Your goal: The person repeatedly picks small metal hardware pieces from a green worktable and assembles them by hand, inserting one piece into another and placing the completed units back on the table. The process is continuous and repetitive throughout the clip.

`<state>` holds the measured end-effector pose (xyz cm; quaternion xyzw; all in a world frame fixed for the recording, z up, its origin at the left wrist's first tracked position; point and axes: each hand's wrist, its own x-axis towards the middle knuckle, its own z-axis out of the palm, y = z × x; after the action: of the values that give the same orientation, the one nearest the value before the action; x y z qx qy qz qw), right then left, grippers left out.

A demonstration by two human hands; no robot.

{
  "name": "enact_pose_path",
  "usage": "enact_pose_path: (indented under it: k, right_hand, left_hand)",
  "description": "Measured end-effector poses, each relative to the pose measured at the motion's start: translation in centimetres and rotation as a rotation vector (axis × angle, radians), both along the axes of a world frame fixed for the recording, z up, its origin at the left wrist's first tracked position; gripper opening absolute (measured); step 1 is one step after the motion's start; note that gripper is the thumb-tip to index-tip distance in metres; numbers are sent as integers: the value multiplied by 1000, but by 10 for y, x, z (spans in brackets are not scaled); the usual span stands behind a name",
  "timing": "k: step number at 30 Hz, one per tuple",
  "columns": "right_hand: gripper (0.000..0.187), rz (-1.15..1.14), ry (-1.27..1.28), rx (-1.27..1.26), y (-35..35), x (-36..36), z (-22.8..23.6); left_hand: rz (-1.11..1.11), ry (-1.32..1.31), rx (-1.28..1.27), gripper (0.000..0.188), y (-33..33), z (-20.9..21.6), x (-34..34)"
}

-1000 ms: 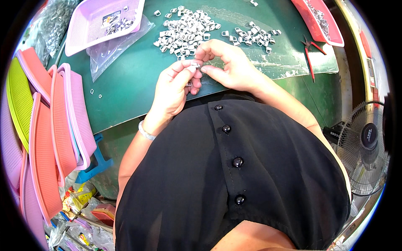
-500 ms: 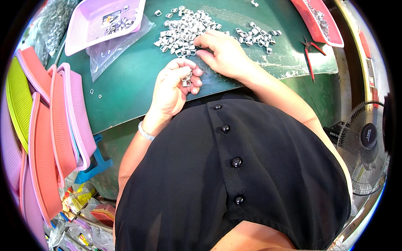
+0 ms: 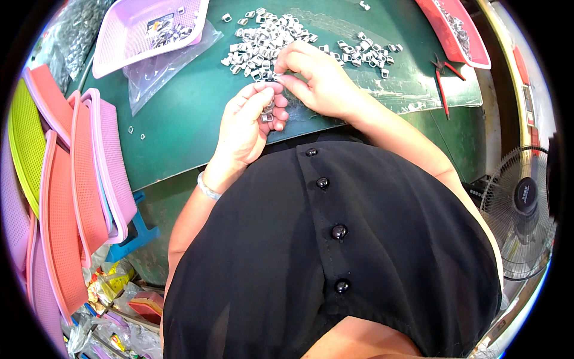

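Note:
Fingers curled, my left hand (image 3: 242, 122) holds a few small silver metal loops (image 3: 266, 115), some showing between palm and fingertips. My right hand (image 3: 323, 81) bends over the near edge of a pile of the same loops (image 3: 266, 45). Its thumb and index finger close on one small metal loop (image 3: 277, 77), right at the tips of my left thumb and forefinger. Part of this piece is hidden by the fingers. A smaller heap of loops (image 3: 368, 52) lies to the right, beyond my right wrist.
On the green table (image 3: 179, 119) stand a lilac basket (image 3: 110, 54), over a clear plastic bag (image 3: 149, 84), and a pink basket (image 3: 436, 27) with metal parts. Red-handled pliers (image 3: 442, 90) lie at right. Stacked colored baskets (image 3: 66, 221) crowd the left; a fan (image 3: 517, 209) stands at right.
My right thumb and forefinger have drawn together on a loop and come down to my left fingertips. My left hand has stayed nearly in place, still holding its loops.

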<state>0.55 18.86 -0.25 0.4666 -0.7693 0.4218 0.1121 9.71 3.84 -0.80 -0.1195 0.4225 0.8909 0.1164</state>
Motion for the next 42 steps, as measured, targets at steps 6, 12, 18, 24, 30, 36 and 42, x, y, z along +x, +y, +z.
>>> enact_pose_path:
  k: [6, 12, 18, 24, 30, 36, 42]
  right_hand:
    - [24, 51, -120, -5, 5, 16, 10]
    - [39, 27, -54, 54, 7, 22, 17]
    - [43, 38, -12, 58, 8, 23, 18]
    - [45, 35, -29, 66, 8, 24, 18]
    - [39, 54, -51, 55, 10, 24, 18]
    - [43, 56, -99, 5, 14, 27, 15]
    - [45, 68, -209, -9, 17, 28, 13]
  left_hand:
    - [12, -21, -28, 17, 3, 0, -2]
    - [21, -3, -8, 16, 2, -1, 0]
    - [19, 6, -3, 17, 3, -2, 1]
    - [14, 8, -1, 18, 3, 0, 1]
    - [12, 16, 10, 16, 3, 0, 1]
    - [12, 14, -10, 10, 5, 2, 2]
    - [17, 14, -41, 12, 6, 2, 2]
